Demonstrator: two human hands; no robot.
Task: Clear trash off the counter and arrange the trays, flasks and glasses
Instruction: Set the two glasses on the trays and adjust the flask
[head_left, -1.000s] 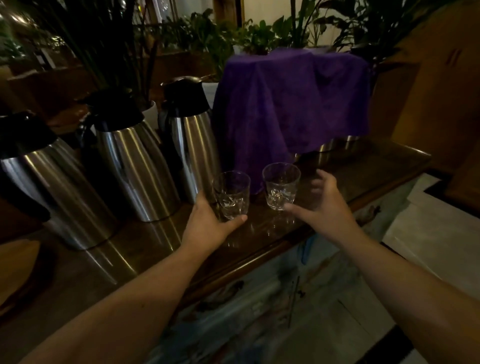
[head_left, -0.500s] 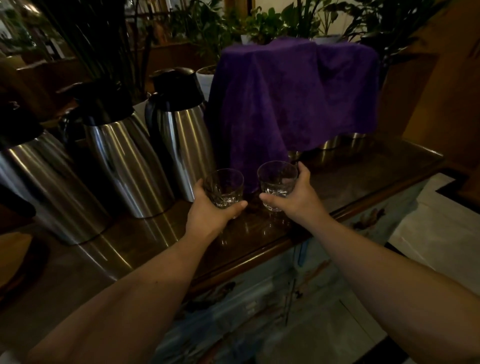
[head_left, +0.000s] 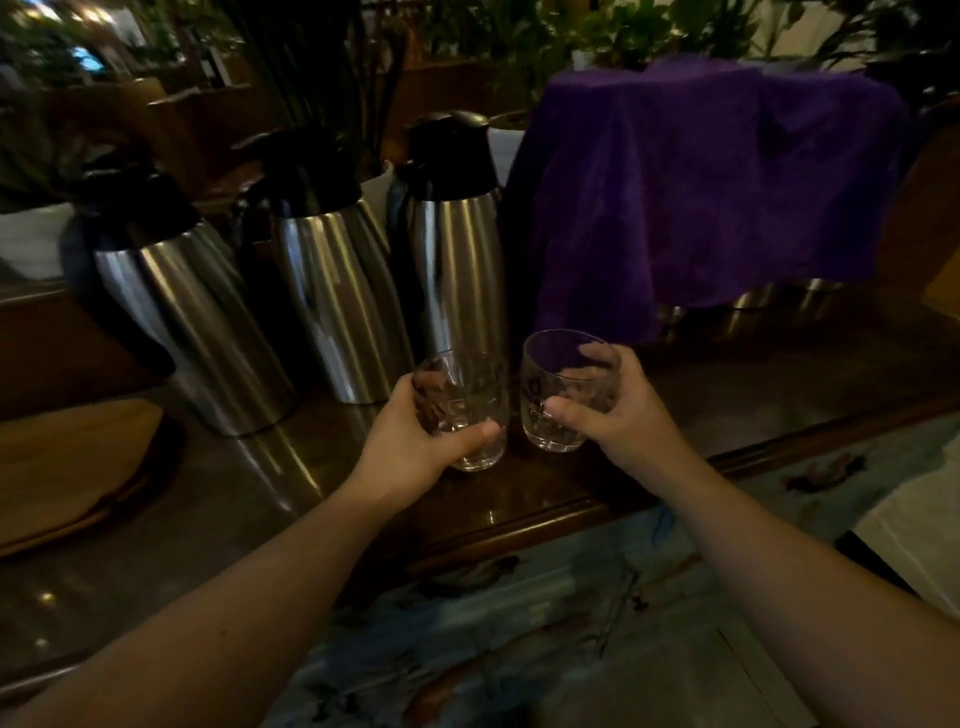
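Each of the hands — left (head_left: 415, 441), right (head_left: 618, 410) — was closed around one glass (head_left: 462, 410), and the two glasses could easily knock together.

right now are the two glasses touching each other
Apart. The head view shows a dark strip of counter between the left glass, gripped by the left hand, and the right glass, gripped by the right hand.
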